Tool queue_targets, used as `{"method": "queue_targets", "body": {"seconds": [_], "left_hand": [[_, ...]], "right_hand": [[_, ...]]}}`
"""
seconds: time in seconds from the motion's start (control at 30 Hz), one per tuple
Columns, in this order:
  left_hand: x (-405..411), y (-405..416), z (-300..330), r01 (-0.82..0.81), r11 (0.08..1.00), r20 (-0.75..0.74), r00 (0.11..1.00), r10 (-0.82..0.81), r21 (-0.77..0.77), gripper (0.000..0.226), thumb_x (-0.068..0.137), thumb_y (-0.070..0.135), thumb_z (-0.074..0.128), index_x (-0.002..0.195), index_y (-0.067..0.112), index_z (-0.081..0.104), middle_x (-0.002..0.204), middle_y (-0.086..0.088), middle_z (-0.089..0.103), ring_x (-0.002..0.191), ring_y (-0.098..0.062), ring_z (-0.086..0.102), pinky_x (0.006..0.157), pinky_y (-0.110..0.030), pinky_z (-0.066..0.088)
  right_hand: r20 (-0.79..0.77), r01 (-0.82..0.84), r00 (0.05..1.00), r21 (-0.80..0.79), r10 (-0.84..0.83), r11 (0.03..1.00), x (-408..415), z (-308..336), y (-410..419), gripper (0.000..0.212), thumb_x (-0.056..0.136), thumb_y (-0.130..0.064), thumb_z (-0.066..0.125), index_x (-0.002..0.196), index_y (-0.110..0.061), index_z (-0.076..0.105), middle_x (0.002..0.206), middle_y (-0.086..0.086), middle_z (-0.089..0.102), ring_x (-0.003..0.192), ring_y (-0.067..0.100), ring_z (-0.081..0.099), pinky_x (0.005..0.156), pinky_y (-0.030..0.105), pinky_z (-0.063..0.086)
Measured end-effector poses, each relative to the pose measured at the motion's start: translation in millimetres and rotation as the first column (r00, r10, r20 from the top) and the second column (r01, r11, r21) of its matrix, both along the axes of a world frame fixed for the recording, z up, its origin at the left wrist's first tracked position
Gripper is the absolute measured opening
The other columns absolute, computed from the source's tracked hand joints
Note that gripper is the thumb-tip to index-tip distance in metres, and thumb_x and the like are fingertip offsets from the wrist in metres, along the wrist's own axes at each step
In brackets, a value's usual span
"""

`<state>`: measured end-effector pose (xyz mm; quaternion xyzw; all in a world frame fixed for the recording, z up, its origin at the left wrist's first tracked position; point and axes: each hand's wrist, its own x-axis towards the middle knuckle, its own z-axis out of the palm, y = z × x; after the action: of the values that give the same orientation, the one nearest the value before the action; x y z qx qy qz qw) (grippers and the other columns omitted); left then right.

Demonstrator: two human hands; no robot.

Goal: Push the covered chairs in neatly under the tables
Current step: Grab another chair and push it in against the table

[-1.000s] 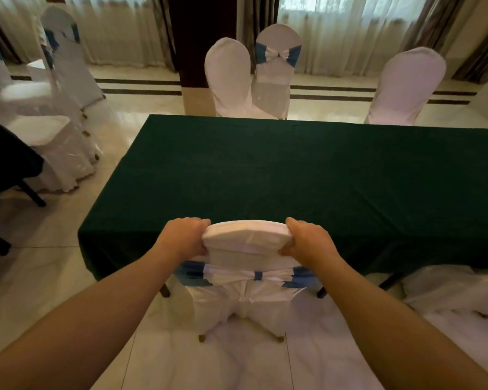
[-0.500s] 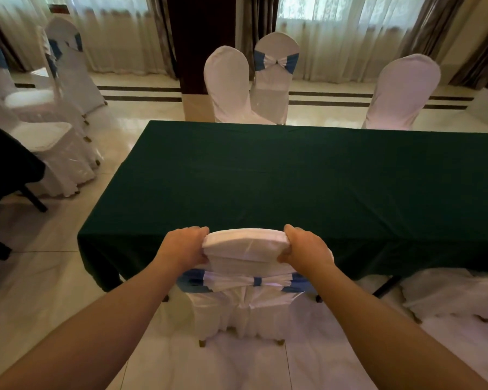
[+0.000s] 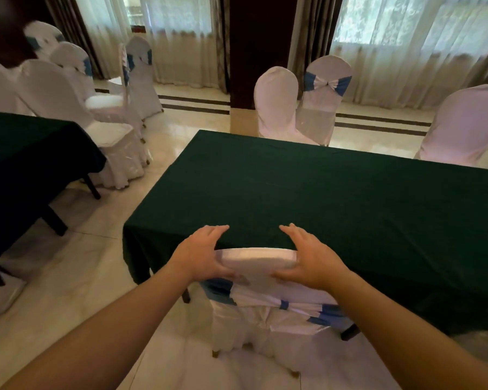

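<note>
Left hand (image 3: 202, 253): fingers straight and relaxed, gripping nothing; the palm lies beside the left corner of the chair back.
Right hand (image 3: 310, 256): likewise spread, fingers pointing forward over the cloth, thumb low against the cover.
Covered chair (image 3: 261, 280): between both palms, its back top just under the fingertips and close against the green-clothed table (image 3: 350, 209) edge, seat tucked beneath.
Likely reason: flat palms suit a final nudge or release, not a pull.

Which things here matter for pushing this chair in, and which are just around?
Job: near chair, green table, left hand, right hand.
Around: curtains, dark side table, chairs at left.
</note>
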<state>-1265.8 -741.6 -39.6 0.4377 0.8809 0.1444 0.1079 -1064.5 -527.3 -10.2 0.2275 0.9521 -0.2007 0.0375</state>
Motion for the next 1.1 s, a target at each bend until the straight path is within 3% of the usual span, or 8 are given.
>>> {"method": "queue_targets", "body": {"seconds": [0.17, 0.37, 0.5, 0.8, 1.1], "left_hand": [[-44.6, -46.1, 25.4, -0.163, 0.987, -0.038, 0.986, 0.163, 0.003, 0.134, 0.034, 0.103, 0.051, 0.15, 0.045, 0.016, 0.16, 0.009, 0.027, 0.147, -0.019, 0.019, 0.111, -0.048, 0.032], [-144.3, -134.0, 42.2, -0.305, 0.94, -0.029, 0.95, 0.312, 0.151, 0.132, 0.035, 0.103, 0.053, 0.148, 0.045, 0.019, 0.153, 0.009, 0.035, 0.137, -0.017, 0.035, 0.106, -0.045, 0.04], [-232.9, -216.9, 43.6, -0.371, 0.916, -0.049, 0.923, 0.382, 0.156, 0.13, 0.037, 0.102, 0.051, 0.149, 0.043, 0.019, 0.153, 0.008, 0.034, 0.136, -0.019, 0.035, 0.103, -0.044, 0.04], [-441.9, -369.5, 84.8, -0.391, 0.911, -0.042, 0.916, 0.399, 0.131, 0.124, 0.05, 0.093, 0.063, 0.152, 0.038, 0.022, 0.158, 0.006, 0.029, 0.145, -0.023, 0.022, 0.114, -0.047, 0.031], [-621.6, -374.8, 93.1, -0.357, 0.924, 0.0, 0.933, 0.36, 0.137, 0.124, 0.051, 0.093, 0.062, 0.154, 0.038, 0.019, 0.159, 0.007, 0.025, 0.146, -0.021, 0.02, 0.113, -0.05, 0.033]], "right_hand": [[-0.068, -0.103, 0.992, 0.077, 0.108, 0.992, -76.9, 24.1, -38.8, 0.117, 0.056, -0.099, 0.048, 0.151, -0.051, 0.0, 0.166, -0.01, 0.008, 0.149, 0.022, 0.018, 0.112, 0.054, 0.034], [-0.02, -0.222, 0.974, 0.119, 0.226, 0.968, -201.0, 28.6, -105.3, 0.116, 0.063, -0.091, 0.06, 0.151, -0.05, -0.003, 0.167, -0.006, 0.003, 0.15, 0.027, 0.013, 0.111, 0.059, 0.035], [-0.027, -0.255, 0.964, 0.168, 0.263, 0.952, -307.1, 21.8, -167.5, 0.114, 0.063, -0.091, 0.058, 0.151, -0.051, -0.003, 0.167, -0.005, 0.005, 0.149, 0.028, 0.016, 0.109, 0.057, 0.037], [-0.136, -0.233, 0.961, 0.076, 0.242, 0.97, -526.5, 45.0, -297.1, 0.108, 0.065, -0.088, 0.059, 0.15, -0.05, 0.006, 0.166, -0.001, 0.011, 0.147, 0.031, 0.021, 0.11, 0.058, 0.036], [-0.189, -0.159, 0.966, 0.096, 0.175, 0.983, -720.1, 36.9, -311.6, 0.109, 0.061, -0.093, 0.054, 0.149, -0.052, 0.007, 0.164, -0.001, 0.017, 0.144, 0.031, 0.028, 0.106, 0.056, 0.04]]}}
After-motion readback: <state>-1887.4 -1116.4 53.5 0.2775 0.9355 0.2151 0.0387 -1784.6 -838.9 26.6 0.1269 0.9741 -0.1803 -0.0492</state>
